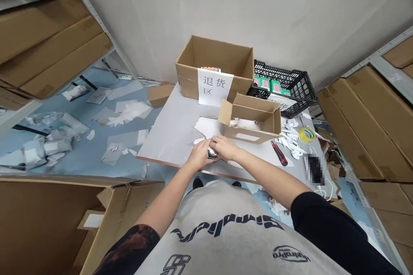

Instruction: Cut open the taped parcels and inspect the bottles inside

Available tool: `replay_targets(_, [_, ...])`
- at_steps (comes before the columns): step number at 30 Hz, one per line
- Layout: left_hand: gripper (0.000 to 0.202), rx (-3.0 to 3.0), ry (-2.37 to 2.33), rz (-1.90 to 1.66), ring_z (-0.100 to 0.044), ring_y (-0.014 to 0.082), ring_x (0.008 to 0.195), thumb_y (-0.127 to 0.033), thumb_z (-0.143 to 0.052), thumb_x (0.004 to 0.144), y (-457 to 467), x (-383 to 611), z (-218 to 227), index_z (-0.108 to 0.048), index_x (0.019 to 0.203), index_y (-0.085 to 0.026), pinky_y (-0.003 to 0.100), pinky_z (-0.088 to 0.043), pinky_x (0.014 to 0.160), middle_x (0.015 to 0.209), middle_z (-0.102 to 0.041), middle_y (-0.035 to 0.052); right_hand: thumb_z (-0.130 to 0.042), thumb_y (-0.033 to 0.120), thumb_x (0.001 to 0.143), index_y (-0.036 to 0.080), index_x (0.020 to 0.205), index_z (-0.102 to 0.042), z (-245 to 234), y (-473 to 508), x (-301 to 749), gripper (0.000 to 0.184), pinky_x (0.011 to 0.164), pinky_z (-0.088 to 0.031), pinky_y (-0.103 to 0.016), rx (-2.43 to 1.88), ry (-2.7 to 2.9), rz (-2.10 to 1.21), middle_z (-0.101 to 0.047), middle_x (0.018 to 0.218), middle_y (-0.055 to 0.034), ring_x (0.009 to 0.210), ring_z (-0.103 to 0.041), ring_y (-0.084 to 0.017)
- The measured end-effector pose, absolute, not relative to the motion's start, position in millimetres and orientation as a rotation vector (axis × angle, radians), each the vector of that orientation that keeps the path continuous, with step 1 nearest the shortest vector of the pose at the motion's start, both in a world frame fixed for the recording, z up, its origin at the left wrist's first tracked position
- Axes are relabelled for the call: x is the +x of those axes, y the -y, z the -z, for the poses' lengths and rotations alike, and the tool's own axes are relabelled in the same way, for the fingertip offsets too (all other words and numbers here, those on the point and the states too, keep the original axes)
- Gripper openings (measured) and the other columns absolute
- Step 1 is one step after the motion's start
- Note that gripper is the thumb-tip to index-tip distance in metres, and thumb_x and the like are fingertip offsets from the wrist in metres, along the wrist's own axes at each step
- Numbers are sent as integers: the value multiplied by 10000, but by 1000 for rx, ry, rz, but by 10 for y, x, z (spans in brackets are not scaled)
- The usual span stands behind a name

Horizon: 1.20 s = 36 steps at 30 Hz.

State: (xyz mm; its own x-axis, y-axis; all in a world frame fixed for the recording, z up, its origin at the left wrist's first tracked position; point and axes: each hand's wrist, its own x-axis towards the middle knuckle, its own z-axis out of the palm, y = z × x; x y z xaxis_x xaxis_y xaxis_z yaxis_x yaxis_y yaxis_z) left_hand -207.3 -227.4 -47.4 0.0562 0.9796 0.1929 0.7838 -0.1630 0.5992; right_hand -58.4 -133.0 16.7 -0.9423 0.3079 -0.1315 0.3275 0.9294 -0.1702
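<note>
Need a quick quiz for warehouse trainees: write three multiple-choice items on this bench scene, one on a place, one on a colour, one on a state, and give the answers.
1. Where is the sign reading 退货区?
A. On the wall
B. On the front of the cardboard box
C. On the floor

2. What colour is the plastic crate?
A. Black
B. Blue
C. White

3. What are the left hand and right hand doing?
A. Lying flat, holding nothing
B. Reaching inside a box
C. Closing together around a small silvery object

Answers:
1. B, the sign hangs on the box's front face.
2. A, its mesh sides show black.
3. C, the object's silvery surface shows between the hands.
</note>
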Motion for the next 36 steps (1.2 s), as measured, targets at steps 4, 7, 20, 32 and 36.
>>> replay_targets(4, [927,1956,-1732,-830,-565,323,1179,-449,-806,639,2277,-2089,444,-335,1399,-205,460,-437,991,1274,-588,136,-762,239,640,127,1088,-627,-282,1257,-567,481,855,-423,-344,431,-3012,535,-548,1068,-114,934,-505,-240])
replay_targets(7, [903,1940,-1685,-866,-577,306,1158,-439,-805,641,2293,-2094,448,-344,1386,-221,441,-433,990,1243,-611,110,-792,276,599,129,1121,-600,-409,1270,-546,575,819,-438,-327,521,-3011,697,-542,1041,-96,917,-520,-231])
replay_targets(20, [797,2030,-1607,-871,-531,317,1196,-471,-797,662,2210,-2038,554,-453,1335,-217,464,-425,1021,1251,-579,121,-701,347,722,252,1197,-551,-1290,1267,-55,508,927,-464,-410,1135,-3137,2174,-587,1188,-42,1079,-573,-240])
replay_targets(32, [641,1776,-1582,-1087,-241,348,1443,-507,-579,870,2317,-1950,-650,-398,1432,-257,563,-238,1158,1530,-343,111,-792,451,691,261,1023,-481,-1085,1025,-7,493,651,-569,-347,1606,-2172,3287,-676,857,21,675,-672,-168])
replay_targets(36, [632,1303,-1008,-1048,-614,324,1126,-504,-603,849,2048,-1473,-780,-430,1382,-211,467,-527,907,1243,-620,129,-696,535,766,249,1081,-553,-1182,1100,-113,448,715,-553,-338,1459,-2500,3015,-670,965,-11,801,-657,-179])
